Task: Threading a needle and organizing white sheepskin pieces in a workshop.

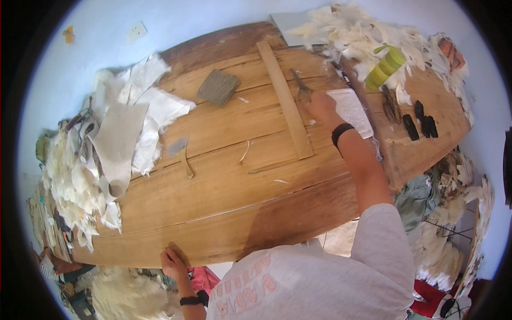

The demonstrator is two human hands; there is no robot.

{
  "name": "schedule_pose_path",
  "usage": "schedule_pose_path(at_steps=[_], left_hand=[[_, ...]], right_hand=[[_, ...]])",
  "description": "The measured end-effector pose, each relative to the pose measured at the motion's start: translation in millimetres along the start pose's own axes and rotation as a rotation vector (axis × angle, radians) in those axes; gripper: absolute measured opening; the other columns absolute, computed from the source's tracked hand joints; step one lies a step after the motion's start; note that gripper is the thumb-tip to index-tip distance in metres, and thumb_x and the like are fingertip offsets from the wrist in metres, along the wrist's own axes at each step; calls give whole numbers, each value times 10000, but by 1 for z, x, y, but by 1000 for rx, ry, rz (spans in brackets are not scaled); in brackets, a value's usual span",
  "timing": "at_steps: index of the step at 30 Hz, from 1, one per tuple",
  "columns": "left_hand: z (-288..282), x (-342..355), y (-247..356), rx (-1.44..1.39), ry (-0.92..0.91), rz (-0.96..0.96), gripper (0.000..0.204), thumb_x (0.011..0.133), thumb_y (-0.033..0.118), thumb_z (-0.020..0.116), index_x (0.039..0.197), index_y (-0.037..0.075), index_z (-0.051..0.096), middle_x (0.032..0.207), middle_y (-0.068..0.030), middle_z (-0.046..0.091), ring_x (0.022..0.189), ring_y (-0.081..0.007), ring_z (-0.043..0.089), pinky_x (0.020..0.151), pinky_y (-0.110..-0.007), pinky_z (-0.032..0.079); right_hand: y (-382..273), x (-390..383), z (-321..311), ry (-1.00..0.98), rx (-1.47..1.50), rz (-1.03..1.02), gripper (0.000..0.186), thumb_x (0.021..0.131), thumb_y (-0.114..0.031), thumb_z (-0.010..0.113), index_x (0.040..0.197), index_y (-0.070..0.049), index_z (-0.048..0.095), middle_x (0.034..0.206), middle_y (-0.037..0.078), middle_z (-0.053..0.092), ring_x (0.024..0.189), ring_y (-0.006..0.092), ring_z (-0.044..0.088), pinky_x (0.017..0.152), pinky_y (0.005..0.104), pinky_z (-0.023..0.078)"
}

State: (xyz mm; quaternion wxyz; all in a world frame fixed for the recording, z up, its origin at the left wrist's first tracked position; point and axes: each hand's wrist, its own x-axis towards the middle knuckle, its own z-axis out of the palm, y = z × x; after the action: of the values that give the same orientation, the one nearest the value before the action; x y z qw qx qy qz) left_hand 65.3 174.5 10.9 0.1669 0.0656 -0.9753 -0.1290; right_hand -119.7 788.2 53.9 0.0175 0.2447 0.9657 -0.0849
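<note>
My right hand (pixel 322 108) reaches far across the wooden table (pixel 213 202), its fingers closed at the handle end of dark metal scissors (pixel 302 89). The scissors lie just right of a long flat wooden strip (pixel 285 98). Close to my right wrist is a white rectangular slab or tray (pixel 351 112). My left hand (pixel 174 264) rests at the table's front edge with fingers curled; whatever they may hold is hidden. On the left half lies a knife (pixel 184 156) with a broad grey blade and a slim curved handle. Beyond it sits a grey-brown square block (pixel 218 87).
White hide or fleece pieces (pixel 144 101) heap up at the left. More pale fleece (pixel 368 40) piles at the back right, beside a yellow-green bottle (pixel 385 67). Several black objects (pixel 420 121) lie on the right-hand board. Thin white scraps (pixel 245 151) dot the tabletop.
</note>
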Motion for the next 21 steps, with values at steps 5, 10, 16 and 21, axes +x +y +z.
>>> schedule_pose_path(at_steps=[5,10,16,21], left_hand=[[13,5,5,-24,46,1,213,883,205,509,756,37,539,696,-137,565,607,-324,547,528,-395,425],[6,0,4,-9,74,-5,177,876,193,521,774,54,563,707,-128,577,599,-314,557,523,-384,435],[10,4,4,-81,70,44,142,864,166,525,797,52,576,700,-120,575,590,-310,556,507,-385,432],[11,0,-4,19,61,28,122,851,159,535,800,58,582,681,-109,559,577,-296,547,501,-379,428]], right_hand=[[35,37,25,162,20,64,329,754,-309,592,897,-14,616,862,194,613,885,340,589,734,437,469],[3,-1,10,203,125,-281,368,768,-283,611,1024,-28,538,1012,210,530,1000,345,521,769,419,452],[-16,-63,34,351,57,-648,331,764,-218,628,1011,-20,532,977,203,523,937,357,513,776,434,444],[-41,-74,-1,-24,-119,-380,368,739,-146,599,1081,-31,528,1143,174,491,1079,342,470,844,412,445]])
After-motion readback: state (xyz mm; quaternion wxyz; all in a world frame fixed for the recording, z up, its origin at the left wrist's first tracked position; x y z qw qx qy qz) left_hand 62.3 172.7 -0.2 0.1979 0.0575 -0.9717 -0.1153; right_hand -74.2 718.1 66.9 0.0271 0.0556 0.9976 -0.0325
